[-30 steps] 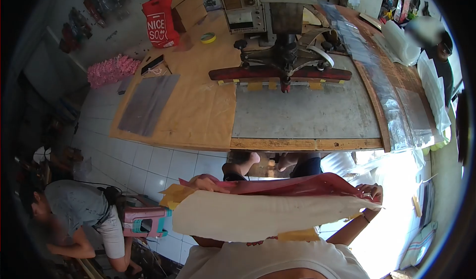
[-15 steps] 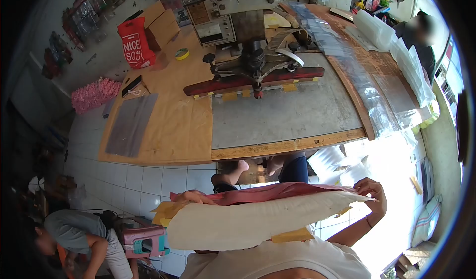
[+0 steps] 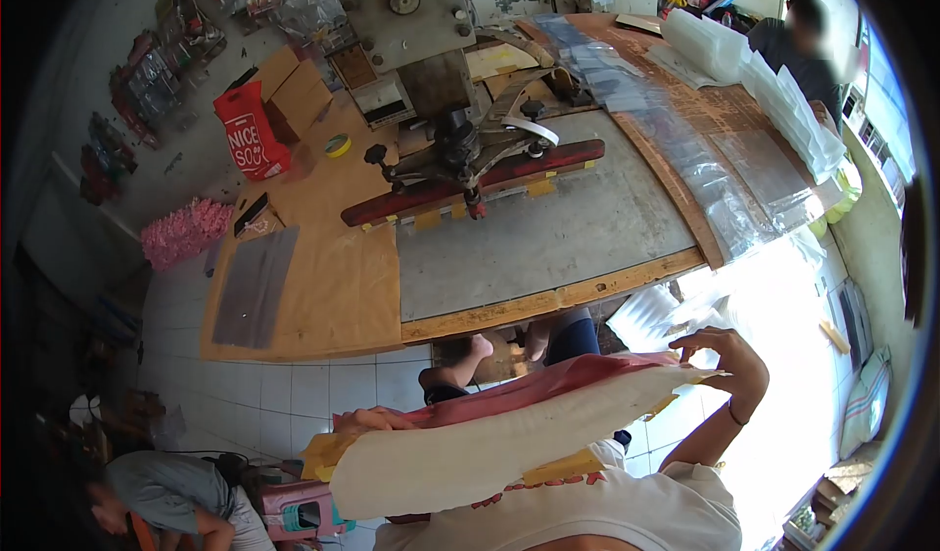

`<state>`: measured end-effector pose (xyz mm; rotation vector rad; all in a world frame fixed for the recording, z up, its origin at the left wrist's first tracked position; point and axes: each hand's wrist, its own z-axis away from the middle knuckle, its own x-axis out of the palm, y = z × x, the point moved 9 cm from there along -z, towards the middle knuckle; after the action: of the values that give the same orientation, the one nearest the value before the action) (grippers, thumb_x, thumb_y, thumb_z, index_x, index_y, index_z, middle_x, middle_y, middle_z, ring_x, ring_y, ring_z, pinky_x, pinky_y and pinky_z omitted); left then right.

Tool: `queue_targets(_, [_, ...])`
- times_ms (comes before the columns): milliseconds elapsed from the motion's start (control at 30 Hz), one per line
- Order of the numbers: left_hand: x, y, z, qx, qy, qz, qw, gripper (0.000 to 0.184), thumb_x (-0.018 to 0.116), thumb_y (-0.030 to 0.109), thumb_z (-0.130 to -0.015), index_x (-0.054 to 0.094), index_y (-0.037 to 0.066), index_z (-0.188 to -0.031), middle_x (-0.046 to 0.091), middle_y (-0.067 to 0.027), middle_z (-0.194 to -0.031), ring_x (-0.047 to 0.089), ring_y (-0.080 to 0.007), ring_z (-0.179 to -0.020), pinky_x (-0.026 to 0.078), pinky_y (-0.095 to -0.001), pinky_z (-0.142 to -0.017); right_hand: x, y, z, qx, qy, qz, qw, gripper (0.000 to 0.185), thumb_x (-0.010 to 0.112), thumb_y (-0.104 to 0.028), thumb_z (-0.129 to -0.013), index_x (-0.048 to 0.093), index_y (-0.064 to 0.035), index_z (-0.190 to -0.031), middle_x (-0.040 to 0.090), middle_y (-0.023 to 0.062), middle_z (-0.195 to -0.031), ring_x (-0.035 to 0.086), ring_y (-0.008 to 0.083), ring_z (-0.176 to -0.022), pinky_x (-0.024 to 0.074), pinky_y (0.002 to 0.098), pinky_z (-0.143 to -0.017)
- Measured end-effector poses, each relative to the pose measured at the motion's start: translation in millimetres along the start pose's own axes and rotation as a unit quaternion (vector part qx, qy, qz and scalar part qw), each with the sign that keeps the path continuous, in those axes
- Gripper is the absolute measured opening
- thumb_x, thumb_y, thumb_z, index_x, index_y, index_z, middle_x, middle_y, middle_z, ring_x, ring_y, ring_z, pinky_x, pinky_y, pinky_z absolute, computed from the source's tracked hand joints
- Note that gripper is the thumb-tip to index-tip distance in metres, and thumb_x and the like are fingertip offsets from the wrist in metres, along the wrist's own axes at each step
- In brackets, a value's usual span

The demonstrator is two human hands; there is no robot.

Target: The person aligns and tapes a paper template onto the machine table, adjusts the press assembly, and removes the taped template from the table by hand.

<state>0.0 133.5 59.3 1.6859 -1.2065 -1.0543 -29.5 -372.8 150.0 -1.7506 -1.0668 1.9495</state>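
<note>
Across my lap lies a long cream sheet [image 3: 490, 453] with red material [image 3: 529, 389] along its far edge and yellow tape at its left end and near side. My left hand [image 3: 377, 420] is closed on the left end of the red material, its fingers over the edge. At the right end, my right hand [image 3: 720, 355] is raised with bent fingers and pinches the narrow tip of the sheet and red material. Beyond them stands a table [image 3: 323, 296] bearing a press with a long red bar [image 3: 509, 174] over a grey plate [image 3: 548, 238].
A red bag [image 3: 253, 135], a tape roll [image 3: 337, 145] and a dark sheet [image 3: 255, 287] lie on the table's left part. Clear plastic [image 3: 676, 140] covers its right side. One person [image 3: 171, 492] bends at lower left; another [image 3: 798, 51] is at upper right.
The view has turned, so the table and press appear tilted and further left. My right hand has risen with the right end of the sheet. The person at lower left bends lower.
</note>
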Motion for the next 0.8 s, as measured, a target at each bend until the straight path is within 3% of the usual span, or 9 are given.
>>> queue_targets(67, [-1.6,2.5,2.3,-0.002,0.005,-0.006,1.0,0.038,0.06,0.037,-0.095,0.055,-0.001,-0.094,0.064,-0.019,-0.085,0.063,-0.028,-0.07,0.054,-0.0383,-0.069,-0.2,-11.4,-2.3,-0.004,0.034,0.01,0.999,0.034,0.08,-0.007,-0.074,0.07,-0.0041,-0.107,0.071,0.0132,-0.105,0.07,0.0244,-0.09,0.055,0.0322,-0.077])
queue_targets(100, [-2.1,2.5,2.5,-0.001,0.01,-0.013,1.0,0.038,0.06,0.037,-0.095,0.055,-0.001,-0.094,0.064,-0.0189,-0.084,0.063,-0.0279,-0.07,0.054,-0.0382,-0.069,9.8,-5.3,-10.0,-0.053,0.022,-0.074,0.996,0.039,0.08,-0.013,-0.078,0.069,-0.006,-0.114,0.072,0.012,-0.103,0.07,0.0268,-0.09,0.0545,0.0343,-0.077])
queue_targets(233, [-2.1,2.9,6.8,-0.004,0.016,-0.026,1.0,0.038,0.06,0.037,-0.095,0.055,0.0,-0.094,0.064,-0.0183,-0.083,0.062,-0.0276,-0.068,0.054,-0.0378,-0.069,35.1,28.4,-20.4,0.077,-0.056,-0.143,0.985,0.038,0.076,-0.011,-0.081,0.069,-0.0069,-0.118,0.072,0.014,-0.109,0.071,0.0288,-0.095,0.0552,0.034,-0.08])
queue_targets(467, [-20.1,6.4,7.9,0.003,0.03,-0.062,0.998,0.037,0.061,0.036,-0.095,0.056,0.0,-0.093,0.064,-0.0173,-0.08,0.062,-0.0272,-0.066,0.053,-0.0372,-0.068,15.9,-8.2,-36.2,-0.038,0.0,-0.028,0.999,0.019,0.079,-0.008,-0.08,0.071,-0.0031,-0.097,0.073,0.0078,-0.096,0.07,0.0213,-0.082,0.0548,0.0309,-0.073])
queue_targets(500, [-26.1,5.2,7.8,0.005,0.028,-0.073,0.997,0.037,0.061,0.036,-0.095,0.056,0.0,-0.093,0.064,-0.0171,-0.08,0.062,-0.0271,-0.066,0.053,-0.0371,-0.068,13.4,-16.0,-41.5,0.005,0.018,-0.01,1.0,0.012,0.075,-0.001,-0.08,0.072,-0.0034,-0.09,0.074,0.0086,-0.09,0.071,0.0241,-0.076,0.0551,0.0312,-0.066])
queue_targets(600, [-44.4,4.3,5.8,0.0,0.021,-0.131,0.991,0.036,0.061,0.036,-0.095,0.056,0.0,-0.093,0.064,-0.0167,-0.079,0.062,-0.0269,-0.065,0.053,-0.0368,-0.068,14.8,-13.9,-44.3,0.049,-0.007,0.0,0.999,0.016,0.077,0.001,-0.077,0.071,-0.0016,-0.092,0.073,0.0086,-0.088,0.071,0.022,-0.076,0.0548,0.0306,-0.066])
queue_targets(700, [-57.9,6.7,-4.4,-0.04,0.013,-0.184,0.982,0.034,0.061,0.033,-0.096,0.056,-0.001,-0.094,0.063,-0.0153,-0.078,0.061,-0.0273,-0.064,0.053,-0.0375,-0.069,13.9,-16.7,-55.4,-0.029,0.004,0.066,0.997,0.016,0.077,0.001,-0.078,0.07,0.0001,-0.092,0.072,0.0101,-0.084,0.07,0.0226,-0.074,0.054,0.0313,-0.066])
queue_targets(733, [-52.5,22.3,-13.6,0.0,-0.012,-0.079,0.997,0.033,0.062,0.031,-0.096,0.056,-0.001,-0.091,0.062,-0.0147,-0.076,0.06,-0.028,-0.062,0.052,-0.0389,-0.065,13.7,-26.6,-61.8,-0.057,0.005,0.086,0.995,0.015,0.077,0.001,-0.078,0.07,0.0002,-0.091,0.072,0.0102,-0.084,0.07,0.0228,-0.073,0.0538,0.0313,-0.066])
queue_targets(800, [-50.8,63.7,-24.7,0.088,-0.062,0.13,0.986,0.03,0.063,0.025,-0.096,0.057,-0.003,-0.087,0.06,-0.0137,-0.074,0.059,-0.0294,-0.057,0.052,-0.0418,-0.059,12.3,-26.0,-67.4,-0.01,0.007,0.076,0.997,0.017,0.079,0.001,-0.076,0.071,-0.0005,-0.092,0.072,0.01,-0.085,0.069,0.0235,-0.073,0.0536,0.0316,-0.065])
